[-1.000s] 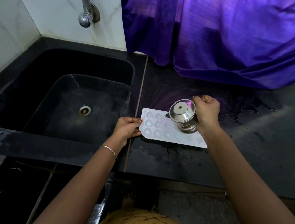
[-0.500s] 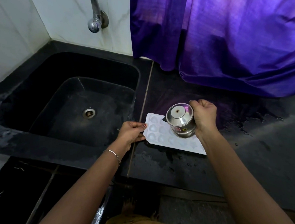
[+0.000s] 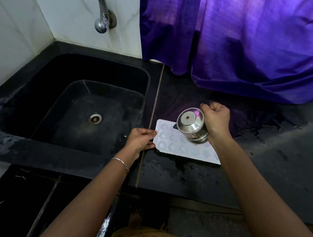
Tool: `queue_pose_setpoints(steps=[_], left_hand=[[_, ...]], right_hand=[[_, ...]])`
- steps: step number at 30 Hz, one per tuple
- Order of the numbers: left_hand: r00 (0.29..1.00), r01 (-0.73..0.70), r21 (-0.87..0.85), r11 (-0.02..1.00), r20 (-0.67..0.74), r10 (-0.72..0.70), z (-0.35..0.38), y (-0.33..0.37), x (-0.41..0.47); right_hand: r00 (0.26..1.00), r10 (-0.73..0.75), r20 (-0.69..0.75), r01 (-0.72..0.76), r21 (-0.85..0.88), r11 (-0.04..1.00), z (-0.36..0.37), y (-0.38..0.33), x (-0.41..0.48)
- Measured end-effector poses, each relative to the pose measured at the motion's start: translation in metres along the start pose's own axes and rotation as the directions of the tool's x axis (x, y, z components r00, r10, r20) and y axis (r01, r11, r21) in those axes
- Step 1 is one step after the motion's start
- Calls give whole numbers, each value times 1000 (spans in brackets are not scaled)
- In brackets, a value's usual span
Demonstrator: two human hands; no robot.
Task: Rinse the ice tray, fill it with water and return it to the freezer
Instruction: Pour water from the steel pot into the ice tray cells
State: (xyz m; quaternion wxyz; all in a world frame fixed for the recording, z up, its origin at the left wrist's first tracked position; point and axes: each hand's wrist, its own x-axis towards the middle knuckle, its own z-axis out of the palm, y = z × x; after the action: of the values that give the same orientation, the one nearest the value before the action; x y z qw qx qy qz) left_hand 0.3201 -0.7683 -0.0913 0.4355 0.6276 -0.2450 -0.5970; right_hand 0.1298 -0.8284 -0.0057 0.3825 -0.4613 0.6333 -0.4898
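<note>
Holding almost exactly as a second ago, both hands are staying put. The right hand (image 3: 217, 119) is keeping its fingers curled round the steel tumbler (image 3: 191, 125), which is still tipped mouth-down, base facing up toward 10 o'clock, over the middle cells of the white ice tray (image 3: 170, 145). The left hand (image 3: 142, 140) is still pinching the tray's 9 o'clock end, steadying it. The tray is lying flat on the wet black countertop (image 3: 257, 167), just at 3 o'clock of the sink (image 3: 62, 114), with the tap (image 3: 102, 21) well away at 11 o'clock. Only the view is shifting; the tumbler's tilt is barely changing. No stream is showing, and how full the cells are getting is unclear. My reading: filling is under way or finishing, and the freezer trip is still waiting.
</note>
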Motion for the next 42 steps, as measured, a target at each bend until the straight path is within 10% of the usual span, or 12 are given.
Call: queue_pose_setpoints(steps=[42], left_hand=[[1000,-14,41,999,-21,15,4,1,1]], right_hand=[[908,311,-281,-158,457,875,-128,37,-27]])
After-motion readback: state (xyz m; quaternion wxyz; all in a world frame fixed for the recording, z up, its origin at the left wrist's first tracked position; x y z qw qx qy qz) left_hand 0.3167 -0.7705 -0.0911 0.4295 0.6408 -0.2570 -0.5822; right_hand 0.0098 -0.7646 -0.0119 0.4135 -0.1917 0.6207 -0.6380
